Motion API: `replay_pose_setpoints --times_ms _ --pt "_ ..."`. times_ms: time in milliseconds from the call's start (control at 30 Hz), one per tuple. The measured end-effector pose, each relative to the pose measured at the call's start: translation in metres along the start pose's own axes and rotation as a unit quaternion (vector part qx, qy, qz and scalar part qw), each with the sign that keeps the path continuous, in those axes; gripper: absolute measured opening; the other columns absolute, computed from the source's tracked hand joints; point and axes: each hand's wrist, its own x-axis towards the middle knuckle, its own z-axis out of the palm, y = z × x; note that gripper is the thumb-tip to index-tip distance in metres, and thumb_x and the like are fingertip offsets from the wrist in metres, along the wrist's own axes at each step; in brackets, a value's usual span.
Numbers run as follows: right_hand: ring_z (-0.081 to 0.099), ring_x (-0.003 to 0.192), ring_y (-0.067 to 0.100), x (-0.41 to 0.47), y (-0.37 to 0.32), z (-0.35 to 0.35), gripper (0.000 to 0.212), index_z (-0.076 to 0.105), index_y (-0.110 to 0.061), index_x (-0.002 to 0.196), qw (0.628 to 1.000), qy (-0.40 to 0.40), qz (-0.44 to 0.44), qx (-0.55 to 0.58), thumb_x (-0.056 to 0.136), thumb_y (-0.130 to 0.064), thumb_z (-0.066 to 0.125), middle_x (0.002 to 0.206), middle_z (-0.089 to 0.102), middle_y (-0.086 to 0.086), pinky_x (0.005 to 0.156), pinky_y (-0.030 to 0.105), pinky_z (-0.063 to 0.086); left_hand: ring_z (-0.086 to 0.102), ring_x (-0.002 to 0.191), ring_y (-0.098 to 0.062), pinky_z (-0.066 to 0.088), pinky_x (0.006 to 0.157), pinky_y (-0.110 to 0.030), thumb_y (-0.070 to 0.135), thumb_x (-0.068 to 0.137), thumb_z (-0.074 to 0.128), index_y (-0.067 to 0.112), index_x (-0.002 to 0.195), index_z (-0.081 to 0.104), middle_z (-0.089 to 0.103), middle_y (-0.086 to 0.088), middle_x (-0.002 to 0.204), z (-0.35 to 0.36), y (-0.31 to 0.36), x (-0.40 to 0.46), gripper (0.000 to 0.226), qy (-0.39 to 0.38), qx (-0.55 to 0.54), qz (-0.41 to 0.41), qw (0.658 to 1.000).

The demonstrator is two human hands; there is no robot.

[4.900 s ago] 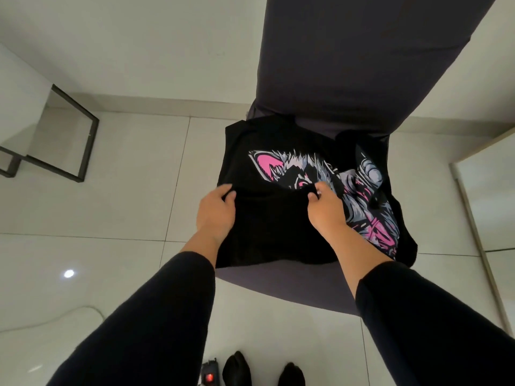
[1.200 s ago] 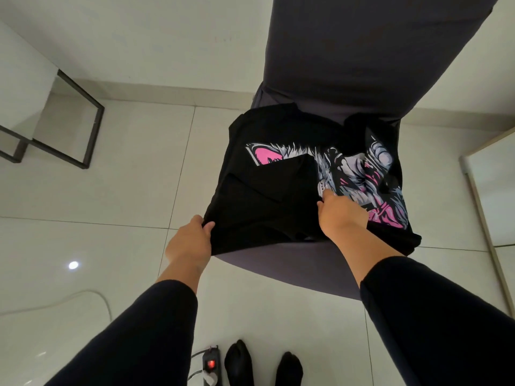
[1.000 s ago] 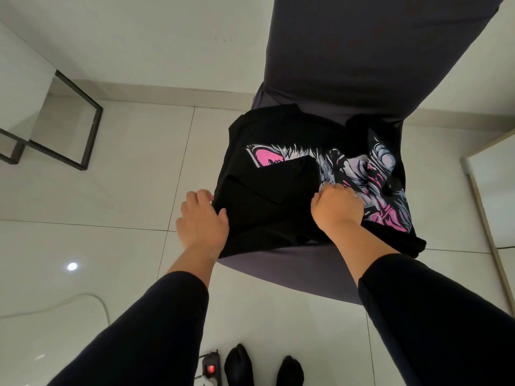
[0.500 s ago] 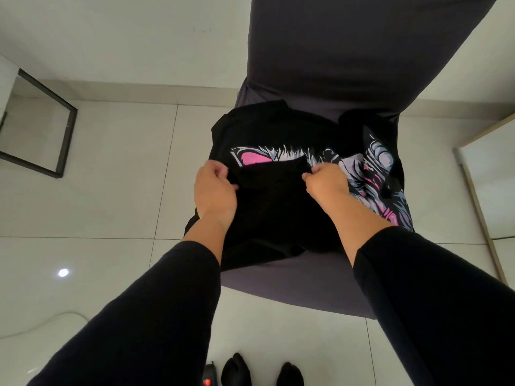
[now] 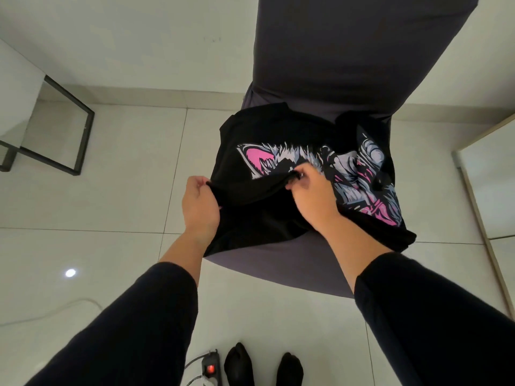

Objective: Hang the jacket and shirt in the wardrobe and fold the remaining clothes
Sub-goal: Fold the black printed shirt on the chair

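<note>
A black T-shirt (image 5: 281,129) with a pink, white and grey print lies on the seat of a chair covered in dark grey cloth (image 5: 278,263). Its near part is folded up over the print. My left hand (image 5: 199,204) grips the left end of that folded edge at the shirt's left side. My right hand (image 5: 312,195) pinches the same edge near the middle of the print. The right part of the shirt lies rumpled toward the chair's right side.
The chair's tall back (image 5: 356,48) rises straight ahead. A black metal frame (image 5: 80,129) stands on the tiled floor at the left, a wardrobe edge (image 5: 479,204) at the right. A power strip (image 5: 210,367) and cable lie by my feet (image 5: 263,366).
Both hands have carried the shirt's near edge up over the print. My left hand has shifted out to the shirt's left side; my right hand stays on the print.
</note>
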Motion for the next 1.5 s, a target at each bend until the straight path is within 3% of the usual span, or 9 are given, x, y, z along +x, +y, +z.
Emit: replay_pose_setpoints --times_ms 100,267,567,733,833,967,1067,1200,1500 --pt "0.057 0.101 0.017 -0.023 0.024 -0.001 0.026 0.062 -0.026 0.100 0.984 -0.030 -0.070 -0.161 0.088 -0.005 0.053 0.103 0.063 -0.003 0.091 0.038 0.049 0.053 0.087 -0.020 0.041 0.073 -0.028 0.012 0.092 0.032 0.017 0.088 0.060 0.061 -0.001 0.090 -0.009 -0.017 -0.017 0.029 -0.032 0.171 0.009 0.985" --pt "0.040 0.120 0.021 -0.039 0.049 -0.021 0.048 0.055 -0.024 0.118 0.966 0.004 -0.062 -0.251 0.079 0.004 0.052 0.122 0.050 0.000 0.099 0.035 0.034 0.042 0.114 -0.025 0.032 0.102 -0.044 0.024 0.090 0.041 0.024 0.108 0.061 0.054 -0.003 0.120 0.009 -0.019 -0.031 0.027 0.005 0.483 0.091 0.871" --pt "0.044 0.116 0.031 -0.074 0.128 -0.082 0.064 0.046 -0.017 0.126 0.942 0.198 0.083 -0.256 0.067 0.004 0.058 0.127 0.047 0.008 0.094 0.041 0.041 0.034 0.128 -0.021 0.015 0.117 -0.045 0.024 0.075 0.057 0.026 0.129 0.047 0.039 0.005 0.136 0.105 -0.019 -0.081 0.055 -0.139 0.472 0.409 0.768" --pt "0.039 0.129 0.030 -0.077 0.169 -0.109 0.066 0.039 -0.023 0.138 0.958 0.132 0.137 -0.214 0.079 0.000 0.055 0.145 0.041 0.002 0.105 0.041 0.036 0.022 0.139 -0.016 0.004 0.119 -0.049 0.029 0.083 0.054 0.032 0.144 0.027 0.030 0.009 0.146 0.158 -0.025 -0.099 0.067 -0.263 0.544 0.452 0.656" --pt "0.028 0.139 0.027 -0.066 0.179 -0.120 0.052 0.045 -0.029 0.135 0.945 0.077 0.164 -0.272 0.087 -0.013 0.056 0.152 0.032 0.002 0.113 0.045 0.027 0.031 0.133 -0.022 0.016 0.116 -0.045 0.030 0.081 0.055 0.032 0.142 0.032 0.035 0.002 0.140 0.179 -0.029 -0.107 0.064 -0.263 0.557 0.464 0.636" --pt "0.053 0.114 0.024 -0.062 0.177 -0.132 0.019 0.057 -0.023 0.100 0.956 0.161 0.165 -0.181 0.087 -0.010 0.053 0.106 0.062 0.000 0.118 0.045 0.012 0.043 0.118 -0.023 0.029 0.105 -0.040 0.027 0.089 0.053 0.029 0.121 0.054 0.049 0.003 0.124 0.198 -0.031 -0.112 0.033 -0.237 0.528 0.529 0.621" --pt "0.050 0.063 0.017 -0.072 0.174 -0.145 0.019 0.046 -0.019 0.086 0.958 0.217 0.144 -0.123 0.080 -0.003 0.054 0.063 0.050 -0.006 0.114 0.038 0.021 0.048 0.109 -0.021 0.029 0.096 -0.036 0.020 0.094 0.045 0.026 0.115 0.050 0.057 0.007 0.116 0.202 -0.027 -0.123 0.023 -0.250 0.519 0.528 0.624" --pt "0.046 0.078 0.021 -0.096 0.173 -0.164 0.020 0.053 -0.023 0.101 0.908 0.162 0.105 -0.371 0.085 -0.012 0.050 0.082 0.059 -0.004 0.073 0.032 0.025 0.048 0.103 -0.019 0.033 0.086 -0.032 0.025 0.098 0.037 0.024 0.117 0.044 0.055 0.007 0.115 0.202 -0.026 -0.144 0.020 -0.293 0.523 0.505 0.621" --pt "0.046 0.104 0.020 -0.152 0.179 -0.182 0.022 0.055 -0.027 0.100 0.844 -0.017 0.222 -0.487 0.086 -0.017 0.042 0.085 0.055 -0.005 0.091 0.036 0.028 0.045 0.110 -0.016 0.036 0.089 -0.032 0.054 0.094 0.035 0.025 0.120 0.048 0.049 0.008 0.117 0.184 -0.039 -0.174 0.040 -0.341 0.568 0.528 0.532"
